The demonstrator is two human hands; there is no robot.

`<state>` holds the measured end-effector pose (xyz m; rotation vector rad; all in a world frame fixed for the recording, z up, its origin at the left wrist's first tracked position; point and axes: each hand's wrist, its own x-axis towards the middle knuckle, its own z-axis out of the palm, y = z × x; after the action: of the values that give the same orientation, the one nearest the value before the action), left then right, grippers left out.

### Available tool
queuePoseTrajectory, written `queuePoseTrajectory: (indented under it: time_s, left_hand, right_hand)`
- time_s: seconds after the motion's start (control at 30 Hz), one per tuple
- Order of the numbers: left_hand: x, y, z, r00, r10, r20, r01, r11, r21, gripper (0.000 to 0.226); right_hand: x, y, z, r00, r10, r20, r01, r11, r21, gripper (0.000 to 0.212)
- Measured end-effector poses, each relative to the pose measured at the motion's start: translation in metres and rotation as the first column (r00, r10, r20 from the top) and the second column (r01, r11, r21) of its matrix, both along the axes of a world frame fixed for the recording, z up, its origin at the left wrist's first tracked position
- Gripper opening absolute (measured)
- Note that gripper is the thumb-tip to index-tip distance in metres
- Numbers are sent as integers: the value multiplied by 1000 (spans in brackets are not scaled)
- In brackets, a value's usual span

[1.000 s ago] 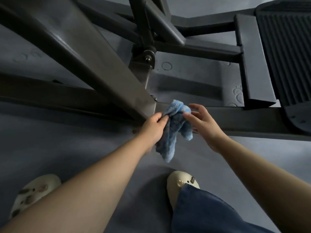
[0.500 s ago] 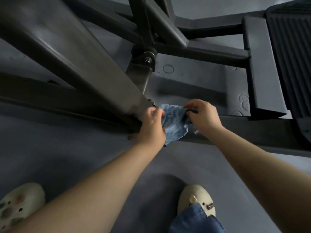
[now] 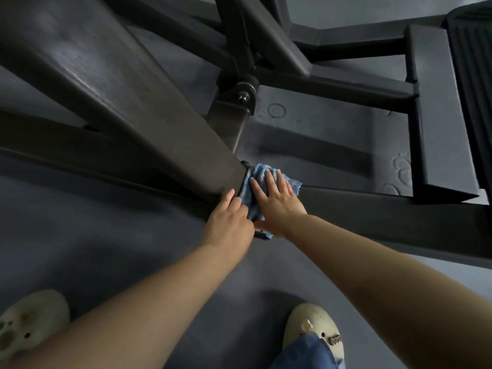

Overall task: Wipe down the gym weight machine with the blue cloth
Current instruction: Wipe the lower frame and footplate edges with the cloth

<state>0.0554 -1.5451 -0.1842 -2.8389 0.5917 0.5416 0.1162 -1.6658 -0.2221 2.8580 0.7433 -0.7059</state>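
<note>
On the low horizontal beam (image 3: 372,209) of the weight machine, at its junction with the wide sloping frame member (image 3: 127,102), the blue cloth (image 3: 255,187) is lying spread flat; the right hand (image 3: 277,206) is pressing down on it with straight, spread fingers, so its grip is open and is holding nothing; the left hand (image 3: 229,225) is resting at the cloth's left edge, fingers extended against the foot of the sloping member, grip likewise open; whether its fingertips are touching the cloth cannot be told. A pivot bolt (image 3: 243,97) is sitting above the junction; a ribbed footplate (image 3: 476,89) is occupying the upper right. Two cream clogs (image 3: 311,331) are standing on the grey floor (image 3: 106,235); a denim hem (image 3: 306,352) is covering the right one.
</note>
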Motion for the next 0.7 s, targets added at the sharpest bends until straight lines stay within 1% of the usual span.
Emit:
queuePoseTrajectory:
  time_s: [0.03, 0.1, 0.17, 0.2, 0.23, 0.27, 0.3, 0.33, 0.37, 0.4, 0.43, 0.53, 0.6, 0.63, 0.7]
  left_hand:
    - [-2, 2, 0, 999, 28, 23, -27, 999, -47, 36]
    - [-4, 4, 4, 990, 69, 122, -52, 989, -139, 29]
    - [-4, 0, 2, 976, 117, 186, -73, 971, -228, 19]
    - [-5, -4, -1, 968, 134, 210, -73, 959, -275, 17]
    - [-6, -8, -6, 971, 142, 195, -75, 946, -316, 20]
    - [-7, -14, -8, 976, 150, 160, -86, 933, -350, 25]
    - [-7, -20, -9, 980, 151, 127, -95, 926, -366, 32]
    - [-8, -25, -10, 986, 144, 80, -107, 929, -355, 37]
    - [-10, -28, -12, 991, 136, 16, -123, 937, -328, 40]
    - [-11, -29, -16, 991, 130, -13, -128, 943, -308, 43]
    - [-11, -29, -16, 988, 150, -45, -156, 948, -277, 46]
    - [-11, -27, -18, 983, 185, -21, -185, 963, -196, 49]
    - [-10, -22, -15, 980, 199, -1, -197, 967, -163, 50]
    - [-8, -19, -13, 981, 193, 15, -189, 973, -135, 49]
    - [-4, -9, -10, 985, 167, 32, -164, 984, -73, 49]
  right_hand:
    - [-3, 1, -7, 999, -3, 35, 3, 1000, 8, 98]
    - [-12, 2, -15, 995, -39, 93, 36, 999, 36, 91]
    - [-21, -2, -19, 989, -62, 132, 59, 998, 23, 77]
    - [-25, -5, -21, 980, -63, 190, 61, 998, 18, 68]
    - [-28, -10, -22, 966, -61, 252, 58, 998, 19, 59]
    - [-30, -17, -24, 964, -52, 261, 54, 999, -1, 55]
    - [-32, -28, -23, 967, -58, 247, 67, 997, -26, 54]
    - [-36, -41, -22, 962, -59, 265, 75, 996, -50, 54]
    - [-40, -53, -22, 943, -67, 327, 90, 994, -55, 53]
    - [-43, -65, -21, 913, -72, 401, 100, 994, -48, 55]
    - [-47, -75, -19, 896, -98, 433, 129, 991, -42, 61]
    - [-52, -86, -14, 883, -163, 441, 201, 979, -42, 72]
    - [-45, -79, -17, 895, -187, 405, 234, 970, -68, 79]
    - [-39, -71, -16, 901, -188, 391, 233, 970, -73, 86]
    - [-25, -51, -15, 929, -201, 311, 240, 966, -91, 105]
